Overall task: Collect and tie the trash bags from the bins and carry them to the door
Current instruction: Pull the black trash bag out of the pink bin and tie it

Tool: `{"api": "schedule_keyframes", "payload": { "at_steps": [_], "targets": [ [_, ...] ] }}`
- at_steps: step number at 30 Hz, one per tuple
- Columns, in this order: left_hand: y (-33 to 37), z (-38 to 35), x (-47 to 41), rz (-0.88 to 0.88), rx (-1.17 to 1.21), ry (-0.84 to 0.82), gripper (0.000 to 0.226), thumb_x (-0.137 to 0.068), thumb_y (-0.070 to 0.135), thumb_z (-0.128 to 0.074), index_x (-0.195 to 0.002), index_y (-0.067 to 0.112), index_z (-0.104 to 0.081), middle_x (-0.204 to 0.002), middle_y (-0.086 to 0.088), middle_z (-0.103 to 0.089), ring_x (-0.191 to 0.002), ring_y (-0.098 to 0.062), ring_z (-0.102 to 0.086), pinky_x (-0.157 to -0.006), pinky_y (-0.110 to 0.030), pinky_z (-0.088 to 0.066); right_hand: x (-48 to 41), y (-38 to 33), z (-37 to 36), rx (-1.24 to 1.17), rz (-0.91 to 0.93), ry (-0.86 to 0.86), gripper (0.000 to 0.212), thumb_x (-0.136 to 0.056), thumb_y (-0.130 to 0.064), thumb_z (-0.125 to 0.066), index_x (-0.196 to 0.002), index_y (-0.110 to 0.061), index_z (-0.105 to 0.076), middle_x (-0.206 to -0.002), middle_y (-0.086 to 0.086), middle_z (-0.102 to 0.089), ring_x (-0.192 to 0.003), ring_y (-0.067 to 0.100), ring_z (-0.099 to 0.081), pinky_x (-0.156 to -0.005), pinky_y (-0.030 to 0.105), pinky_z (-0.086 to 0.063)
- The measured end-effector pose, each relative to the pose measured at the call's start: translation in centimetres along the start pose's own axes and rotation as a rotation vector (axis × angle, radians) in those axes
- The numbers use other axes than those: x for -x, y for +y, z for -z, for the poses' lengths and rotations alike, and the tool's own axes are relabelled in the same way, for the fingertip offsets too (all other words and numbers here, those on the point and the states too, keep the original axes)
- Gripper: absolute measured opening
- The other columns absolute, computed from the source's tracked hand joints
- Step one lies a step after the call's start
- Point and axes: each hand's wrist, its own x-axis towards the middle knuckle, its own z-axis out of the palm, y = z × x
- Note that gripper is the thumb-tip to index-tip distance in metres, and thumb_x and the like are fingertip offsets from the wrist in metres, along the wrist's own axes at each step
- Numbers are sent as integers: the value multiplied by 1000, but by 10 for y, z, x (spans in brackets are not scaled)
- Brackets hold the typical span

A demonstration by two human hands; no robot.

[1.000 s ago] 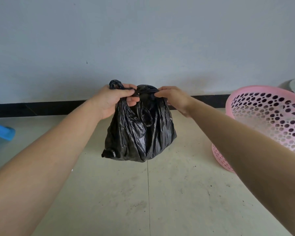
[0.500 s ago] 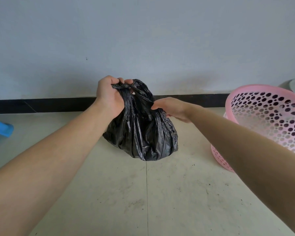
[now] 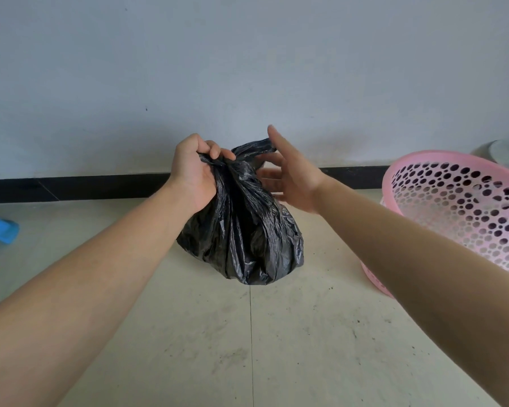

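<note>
Black, crinkled trash bag (image 3: 241, 230) hangs above the floor (image 3: 247, 348), bulging. Left hand (image 3: 193, 171) clamped on its gathered neck; right hand (image 3: 288, 177) spread, fingers apart beside it.

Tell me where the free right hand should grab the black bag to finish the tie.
Probably the loose handle flap sticking up at the top, approached from the right. The left hand already bunches the bag neck, and the open right hand sits beside that flap.

blue object (image 3: 0, 229) far left | black baseboard (image 3: 71, 189) along wall (image 3: 247, 69)
</note>
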Motion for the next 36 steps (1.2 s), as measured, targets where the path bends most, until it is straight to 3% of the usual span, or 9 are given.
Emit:
{"api": "schedule_keyframes", "payload": {
  "at_steps": [7, 11, 14, 17, 19, 23, 26, 30, 36],
  "targets": [
    [-9, 5, -5, 23, 248, 173, 24, -86, 9, -35, -74, 8, -56, -95, -18, -74, -95, -32, -69, -87, -44, -56, -15, 15, 4, -123, 45, 509, 19, -101, -33, -53, -99, -17, -62, -84, -3, -68, -62, 6, -60, -55, 22, -47],
    [-16, 27, -5, 33, 239, 398, 29, -89, 12, -27, -62, 15, -36, -53, -6, -39, -53, -24, -45, -71, -39, -54, -6, 32, 36, -39, -54, 772, 17, -103, -30, -48, -102, -15, -54, -73, -2, -62, -63, 10, -59, -50, 25, -37],
    [-20, 43, -6, 90, 69, 473, 29, -87, 14, -27, -60, 16, -34, -50, -2, -27, -45, -20, -27, -73, -40, -53, 0, 38, 60, 18, 2, 913, 28, -103, -33, -46, -114, -9, -57, -73, -1, -62, -65, 15, -60, -47, 25, -36],
    [-25, 44, -8, 108, -54, 429, 29, -91, 16, -32, -67, 12, -48, -52, -4, -43, -56, -24, -46, -80, -41, -54, -1, 37, 65, -95, 132, 838, 32, -102, -40, -47, -112, -12, -58, -94, 7, -64, -60, 11, -63, -49, 25, -45],
    [-30, 45, -12, 165, -266, 421, 35, -98, 34, -36, -88, 11, -61, -74, -7, -61, -80, -25, -62, -88, -44, -52, 3, 34, 62, -253, 76, 635, 48, -97, -53, -51, -121, -12, -55, -107, 8, -64, -81, 16, -67, -65, 29, -53],
    [-41, 54, -9, 393, -479, 356, 75, -76, 82, -49, -125, 26, -53, -113, -6, -60, -88, -25, -65, -65, -32, -48, 3, 50, 60, 46, -148, 404, 87, -79, -73, -57, -137, -9, -44, -123, 10, -59, -114, 26, -57, -98, 43, -48],
    [-54, 57, -5, 384, -540, 234, 56, -72, 43, -84, -115, 16, -64, -111, -11, -63, -80, -21, -65, -54, -27, -47, -1, 59, 47, 229, -187, 313, 106, -62, -85, -62, -142, -19, -44, -139, 1, -51, -126, 21, -48, -108, 46, -40],
    [-62, 48, -8, 113, -533, 172, 28, -75, -3, -80, -100, 5, -70, -102, -10, -73, -97, -24, -68, -74, -27, -53, -16, 62, 30, 309, 65, 407, 55, -93, -56, -55, -134, -19, -55, -123, -7, -61, -117, 13, -54, -102, 31, -40],
    [-63, 29, -12, -158, -689, 238, 15, -93, 18, -67, -107, 15, -73, -85, 7, -68, -80, -7, -61, -74, -21, -53, -28, 56, 15, 328, 263, 552, 36, -94, -46, -61, -115, -17, -65, -94, -15, -64, -93, 5, -61, -79, 14, -43]
  ]
}}
